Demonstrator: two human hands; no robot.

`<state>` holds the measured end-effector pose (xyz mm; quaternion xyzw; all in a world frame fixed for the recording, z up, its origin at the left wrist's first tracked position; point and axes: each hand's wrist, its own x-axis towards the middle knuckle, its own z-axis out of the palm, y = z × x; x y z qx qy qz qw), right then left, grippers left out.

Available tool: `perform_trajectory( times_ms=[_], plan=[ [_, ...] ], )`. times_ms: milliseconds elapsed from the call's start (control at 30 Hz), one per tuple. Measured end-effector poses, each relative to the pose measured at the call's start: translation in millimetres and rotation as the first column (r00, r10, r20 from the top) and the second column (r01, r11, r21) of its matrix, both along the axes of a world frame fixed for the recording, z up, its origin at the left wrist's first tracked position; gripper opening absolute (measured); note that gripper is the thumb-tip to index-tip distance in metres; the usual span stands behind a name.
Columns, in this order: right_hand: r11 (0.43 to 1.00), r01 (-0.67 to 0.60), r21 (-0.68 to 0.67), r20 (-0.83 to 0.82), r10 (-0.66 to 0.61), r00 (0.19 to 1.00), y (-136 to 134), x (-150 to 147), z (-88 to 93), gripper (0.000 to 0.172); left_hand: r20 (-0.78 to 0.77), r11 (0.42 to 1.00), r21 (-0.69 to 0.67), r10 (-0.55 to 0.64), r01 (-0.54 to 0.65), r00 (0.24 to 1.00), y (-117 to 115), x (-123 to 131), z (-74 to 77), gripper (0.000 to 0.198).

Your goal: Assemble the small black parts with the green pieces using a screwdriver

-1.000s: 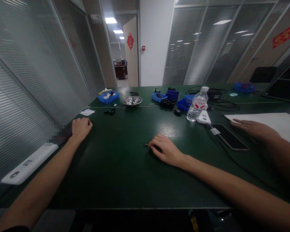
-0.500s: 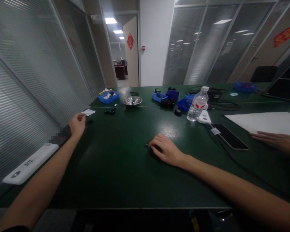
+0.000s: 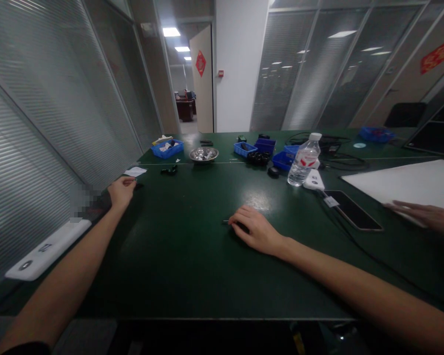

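My left hand [image 3: 122, 191] is at the left side of the green table [image 3: 177, 236], its fingers closed in a pinch. What they hold, if anything, is too small to make out. A small black piece [image 3: 140, 186] lies right by the fingertips, and a white paper scrap [image 3: 135, 171] is just beyond them. In the middle of the table rests my right hand [image 3: 253, 228], thumb and fingers pinched on a thin metal rod [image 3: 225, 222] whose short end sticks out to the left.
Farther back stand a steel bowl [image 3: 203, 155] and blue trays [image 3: 167, 148] with small parts. A water bottle [image 3: 304, 160], a phone [image 3: 354, 210] and cables are to the right. Another person's hand [image 3: 425, 213] touches a white sheet [image 3: 403, 185]. A white device [image 3: 48, 250] lies left.
My left hand has shifted slightly right and toward me, from the paper scrap to the small black piece. My right hand stays put. The other person's hand and the white sheet have moved slightly.
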<state>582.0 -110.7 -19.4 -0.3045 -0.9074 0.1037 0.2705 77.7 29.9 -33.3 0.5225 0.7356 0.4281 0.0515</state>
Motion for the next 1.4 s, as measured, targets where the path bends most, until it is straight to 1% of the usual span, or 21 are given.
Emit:
perform_trajectory(
  times_ms=[167,367,467,633,867,1000,1133,1400],
  plan=[
    [1.0,-0.005,-0.001,0.004,0.005,1.0,0.6,0.6,-0.6,0.016,-0.026,1.0,-0.011,0.0,-0.001,1.0,-1.0,-1.6,-4.4,0.018],
    [1.0,-0.009,-0.003,0.004,0.009,1.0,0.4,1.6,-1.6,0.015,-0.068,1.0,0.012,-0.004,0.005,0.998,-3.2,-2.0,-4.6,0.023],
    [1.0,-0.007,-0.007,0.013,0.007,1.0,0.2,1.4,-1.7,0.015,-0.071,1.0,0.007,-0.007,0.007,0.997,0.9,-5.4,-8.2,0.024],
    [1.0,-0.002,0.006,0.011,0.002,1.0,0.8,1.1,-3.5,0.014,-0.077,0.999,0.033,0.041,-0.039,0.996,13.0,-12.2,-18.3,0.027],
    [1.0,-0.005,0.01,0.002,0.005,1.0,1.8,1.6,-6.2,0.014,-0.13,0.999,0.023,0.032,-0.029,0.991,21.0,-19.1,-26.5,0.031],
    [1.0,-0.007,0.004,0.008,0.007,1.0,1.8,2.2,-5.2,0.014,-0.201,1.0,-0.009,0.018,-0.02,0.98,20.5,-21.3,-28.0,0.029],
    [1.0,-0.011,0.002,0.008,0.011,1.0,2.6,2.8,-5.9,0.014,-0.263,0.998,-0.027,0.042,-0.051,0.964,19.0,-21.5,-28.2,0.029],
    [1.0,-0.005,-0.004,0.009,0.005,1.0,1.6,2.1,-3.5,0.014,-0.259,0.995,-0.059,0.064,-0.082,0.964,20.6,-23.4,-30.1,0.026]
  ],
)
